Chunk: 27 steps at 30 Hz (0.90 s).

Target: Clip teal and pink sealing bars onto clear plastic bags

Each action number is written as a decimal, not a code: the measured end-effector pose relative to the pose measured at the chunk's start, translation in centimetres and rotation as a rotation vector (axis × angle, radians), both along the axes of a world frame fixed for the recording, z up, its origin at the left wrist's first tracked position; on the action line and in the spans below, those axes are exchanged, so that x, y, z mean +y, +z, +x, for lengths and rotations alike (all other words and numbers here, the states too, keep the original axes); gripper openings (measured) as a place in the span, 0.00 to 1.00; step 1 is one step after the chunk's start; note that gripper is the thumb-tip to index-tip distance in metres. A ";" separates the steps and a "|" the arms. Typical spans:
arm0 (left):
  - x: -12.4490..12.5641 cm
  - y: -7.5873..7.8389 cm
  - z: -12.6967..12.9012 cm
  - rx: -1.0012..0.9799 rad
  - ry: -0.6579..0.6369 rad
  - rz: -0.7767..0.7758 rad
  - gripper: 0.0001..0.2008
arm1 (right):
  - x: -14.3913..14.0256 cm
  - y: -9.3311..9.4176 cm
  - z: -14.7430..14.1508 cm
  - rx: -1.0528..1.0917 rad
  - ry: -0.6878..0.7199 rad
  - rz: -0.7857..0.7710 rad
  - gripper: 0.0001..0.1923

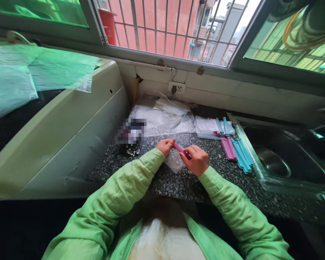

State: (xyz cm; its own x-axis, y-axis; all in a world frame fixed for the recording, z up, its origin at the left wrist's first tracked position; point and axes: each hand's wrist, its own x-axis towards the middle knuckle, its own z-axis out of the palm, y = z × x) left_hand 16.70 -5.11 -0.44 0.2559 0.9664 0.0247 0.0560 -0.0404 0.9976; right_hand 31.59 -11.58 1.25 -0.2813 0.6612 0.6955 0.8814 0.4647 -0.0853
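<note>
Over the speckled counter, a slim pink plastic strip (180, 148) runs between my two hands, sloping down to the right. My left hand (166, 146) pinches its left end with thumb and fingers. Around the other end, the fingers of my right hand (196, 159) are curled. A small clear plastic bag (175, 161) lies on the counter beneath the strip. To the right of my hands are several more pink strips (228, 148), with several blue strips (242, 155) beside them.
A stack of clear plastic bags (206, 127) and a large plastic sheet (166, 121) lie toward the wall. The steel sink (271, 159) borders the right side. At left stands a white appliance (78, 126). A beaded item (132, 150) sits near it, beside a blurred patch.
</note>
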 end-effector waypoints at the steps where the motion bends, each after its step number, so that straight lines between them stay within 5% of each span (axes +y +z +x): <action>1: 0.0 0.0 0.0 -0.010 0.000 0.003 0.29 | 0.0 0.0 0.0 0.004 0.001 0.002 0.11; 27: 0.4 -1.5 0.5 -0.195 -0.059 -0.194 0.25 | 0.0 -0.3 -0.1 0.066 0.065 -0.015 0.09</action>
